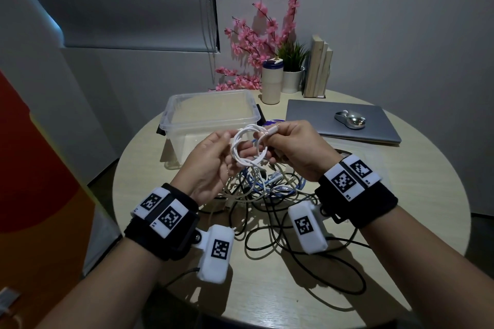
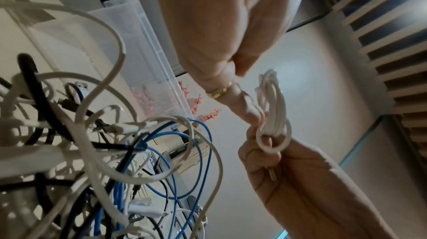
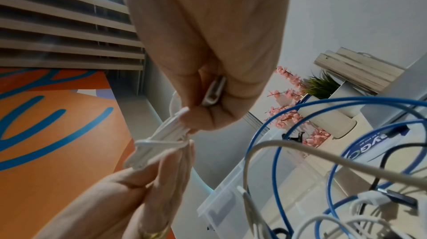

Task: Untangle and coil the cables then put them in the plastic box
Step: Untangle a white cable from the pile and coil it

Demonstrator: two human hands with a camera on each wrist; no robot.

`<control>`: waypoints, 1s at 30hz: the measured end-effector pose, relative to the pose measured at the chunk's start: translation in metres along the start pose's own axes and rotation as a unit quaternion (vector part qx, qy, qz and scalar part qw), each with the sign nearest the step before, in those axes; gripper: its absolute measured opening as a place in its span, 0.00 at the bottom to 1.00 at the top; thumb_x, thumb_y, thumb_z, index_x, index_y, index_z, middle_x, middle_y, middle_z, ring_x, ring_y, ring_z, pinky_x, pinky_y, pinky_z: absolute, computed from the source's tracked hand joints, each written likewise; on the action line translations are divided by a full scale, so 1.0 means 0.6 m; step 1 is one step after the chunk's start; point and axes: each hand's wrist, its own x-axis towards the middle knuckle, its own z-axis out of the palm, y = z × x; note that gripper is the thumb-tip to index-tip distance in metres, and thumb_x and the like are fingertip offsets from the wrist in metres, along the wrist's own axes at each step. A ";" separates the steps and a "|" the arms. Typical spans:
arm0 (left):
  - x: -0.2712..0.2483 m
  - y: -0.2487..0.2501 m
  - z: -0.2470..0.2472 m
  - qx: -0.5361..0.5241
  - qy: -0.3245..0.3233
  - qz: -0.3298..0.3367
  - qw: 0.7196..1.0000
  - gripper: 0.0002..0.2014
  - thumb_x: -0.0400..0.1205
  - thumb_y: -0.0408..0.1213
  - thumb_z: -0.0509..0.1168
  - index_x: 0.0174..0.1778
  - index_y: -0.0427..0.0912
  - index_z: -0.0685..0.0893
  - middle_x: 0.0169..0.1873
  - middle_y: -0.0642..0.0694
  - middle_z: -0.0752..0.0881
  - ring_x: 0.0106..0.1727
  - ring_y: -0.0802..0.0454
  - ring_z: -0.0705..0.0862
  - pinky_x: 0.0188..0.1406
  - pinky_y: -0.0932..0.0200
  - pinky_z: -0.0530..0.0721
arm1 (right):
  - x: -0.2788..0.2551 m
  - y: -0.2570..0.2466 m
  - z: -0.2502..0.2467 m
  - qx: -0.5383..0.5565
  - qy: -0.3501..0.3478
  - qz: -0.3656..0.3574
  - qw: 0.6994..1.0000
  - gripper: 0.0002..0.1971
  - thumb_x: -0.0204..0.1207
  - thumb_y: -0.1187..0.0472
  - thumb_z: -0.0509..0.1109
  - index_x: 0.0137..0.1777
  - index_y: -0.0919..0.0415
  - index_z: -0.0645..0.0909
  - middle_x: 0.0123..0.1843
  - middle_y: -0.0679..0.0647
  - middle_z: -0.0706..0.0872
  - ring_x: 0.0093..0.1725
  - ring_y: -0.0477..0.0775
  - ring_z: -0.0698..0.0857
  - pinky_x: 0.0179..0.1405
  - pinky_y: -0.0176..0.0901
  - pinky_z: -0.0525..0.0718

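My two hands hold a small white cable coil (image 1: pixel 247 148) in the air, in front of the clear plastic box (image 1: pixel 171 111). My left hand (image 1: pixel 213 153) pinches the coil's left side between thumb and fingers. On the right side, my right hand (image 1: pixel 290 143) grips the coil and its plug end (image 1: pixel 272 129). In the left wrist view the coil (image 2: pixel 272 111) hangs between a fingertip of the left hand (image 2: pixel 219 32) and the right hand (image 2: pixel 300 179). The right wrist view shows the metal plug (image 3: pixel 215 91) inside the curled right hand (image 3: pixel 208 51). A tangle of black, blue and white cables (image 1: pixel 267 195) lies on the table beneath.
A round wooden table (image 1: pixel 401 195) carries a closed laptop (image 1: pixel 342 120) with a silver mouse (image 1: pixel 350 119) at the back right. A tumbler (image 1: pixel 271 83), a potted plant (image 1: pixel 292 72), books (image 1: pixel 318 67) and pink flowers (image 1: pixel 256 43) stand at the back edge.
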 end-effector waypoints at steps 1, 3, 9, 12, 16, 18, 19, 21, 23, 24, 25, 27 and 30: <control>0.001 0.003 -0.004 0.008 -0.011 -0.016 1.000 0.15 0.87 0.43 0.53 0.57 0.37 0.79 0.37 0.39 0.90 0.34 0.51 0.90 0.24 0.64 0.85 | 0.000 0.001 -0.002 -0.011 -0.002 0.004 1.000 0.08 0.78 0.76 0.64 0.41 0.71 0.83 0.32 0.62 0.83 0.25 0.50 0.77 0.21 0.33 0.78; 0.004 0.010 -0.008 0.088 -0.036 -0.035 0.995 0.23 0.84 0.54 0.53 0.60 0.37 0.79 0.36 0.42 0.88 0.34 0.50 0.88 0.26 0.61 0.83 | 0.000 0.004 -0.003 -0.039 -0.015 0.006 0.999 0.07 0.77 0.75 0.66 0.41 0.71 0.83 0.30 0.60 0.83 0.24 0.50 0.76 0.21 0.35 0.76; 0.000 0.007 0.009 0.230 -0.083 -0.033 0.969 0.17 0.88 0.44 0.51 0.39 0.40 0.77 0.15 0.53 0.76 0.18 0.61 0.72 0.18 0.69 0.71 | -0.005 0.006 0.005 -0.010 -0.045 0.009 0.999 0.06 0.77 0.74 0.67 0.46 0.63 0.77 0.30 0.59 0.84 0.24 0.49 0.78 0.21 0.35 0.77; 0.000 0.004 0.012 0.220 -0.076 -0.018 0.972 0.17 0.89 0.43 0.50 0.41 0.39 0.76 0.14 0.51 0.77 0.18 0.61 0.72 0.20 0.67 0.70 | -0.006 0.005 0.003 0.035 -0.069 0.009 0.997 0.08 0.78 0.76 0.64 0.47 0.63 0.75 0.34 0.63 0.83 0.28 0.52 0.79 0.26 0.38 0.81; 0.010 -0.005 0.003 0.244 -0.038 0.011 0.969 0.14 0.88 0.45 0.53 0.42 0.42 0.77 0.15 0.56 0.71 0.23 0.55 0.69 0.27 0.57 0.65 | -0.008 0.001 0.003 0.029 -0.080 0.001 0.996 0.05 0.73 0.72 0.72 0.46 0.65 0.80 0.35 0.63 0.84 0.29 0.52 0.81 0.28 0.38 0.80; 0.015 -0.009 0.004 0.254 -0.026 0.021 0.967 0.14 0.88 0.45 0.53 0.41 0.44 0.77 0.16 0.56 0.70 0.24 0.54 0.70 0.25 0.59 0.65 | -0.004 0.003 0.005 0.012 -0.063 -0.013 0.998 0.06 0.71 0.70 0.74 0.46 0.69 0.81 0.33 0.62 0.83 0.25 0.49 0.80 0.24 0.36 0.78; 0.017 -0.010 0.006 0.262 -0.020 0.028 0.964 0.14 0.88 0.44 0.54 0.40 0.45 0.77 0.16 0.56 0.70 0.24 0.54 0.70 0.23 0.61 0.66 | -0.003 0.006 0.007 0.004 -0.056 -0.019 0.998 0.06 0.72 0.70 0.74 0.45 0.72 0.81 0.31 0.62 0.83 0.23 0.48 0.80 0.22 0.35 0.77; 0.020 -0.012 0.008 0.294 -0.004 0.048 0.955 0.14 0.88 0.45 0.55 0.38 0.44 0.76 0.17 0.57 0.72 0.24 0.55 0.71 0.21 0.64 0.68 | -0.001 0.009 0.008 -0.009 -0.056 -0.023 0.998 0.06 0.73 0.70 0.73 0.45 0.73 0.81 0.30 0.58 0.83 0.24 0.48 0.80 0.25 0.38 0.79; 0.026 -0.016 0.005 0.329 0.018 0.078 0.941 0.15 0.87 0.45 0.57 0.36 0.44 0.76 0.22 0.54 0.76 0.25 0.55 0.73 0.23 0.63 0.70 | -0.003 0.010 0.008 -0.042 -0.069 -0.031 0.996 0.05 0.73 0.68 0.74 0.45 0.68 0.83 0.35 0.54 0.84 0.34 0.49 0.82 0.36 0.43 0.82; 0.030 -0.019 0.001 0.347 0.033 0.094 0.932 0.15 0.86 0.46 0.57 0.36 0.44 0.77 0.25 0.51 0.78 0.26 0.54 0.74 0.26 0.61 0.73 | -0.006 0.008 0.008 -0.077 -0.070 -0.047 0.993 0.04 0.72 0.66 0.75 0.45 0.66 0.84 0.42 0.53 0.84 0.43 0.49 0.82 0.44 0.43 0.82; 0.035 -0.023 -0.004 0.368 0.050 0.109 0.922 0.15 0.86 0.47 0.58 0.36 0.45 0.78 0.27 0.50 0.79 0.28 0.52 0.74 0.30 0.58 0.75 | -0.008 0.007 0.009 -0.119 -0.065 -0.065 0.989 0.05 0.71 0.65 0.76 0.45 0.63 0.86 0.50 0.52 0.82 0.52 0.47 0.81 0.53 0.42 0.81; 0.042 -0.027 -0.014 0.403 0.080 0.124 0.903 0.15 0.85 0.50 0.58 0.38 0.46 0.79 0.28 0.49 0.78 0.32 0.47 0.75 0.37 0.51 0.75 | -0.012 0.002 0.011 -0.186 -0.053 -0.096 0.976 0.04 0.69 0.61 0.78 0.43 0.55 0.87 0.64 0.51 0.76 0.66 0.43 0.75 0.67 0.42 0.74; 0.049 -0.028 -0.024 0.419 0.113 0.128 0.892 0.16 0.85 0.50 0.56 0.46 0.41 0.82 0.27 0.50 0.75 0.32 0.47 0.73 0.38 0.52 0.73 | -0.017 -0.009 0.011 -0.178 -0.063 -0.126 0.974 0.03 0.71 0.63 0.76 0.42 0.56 0.85 0.57 0.51 0.79 0.59 0.44 0.78 0.63 0.35 0.73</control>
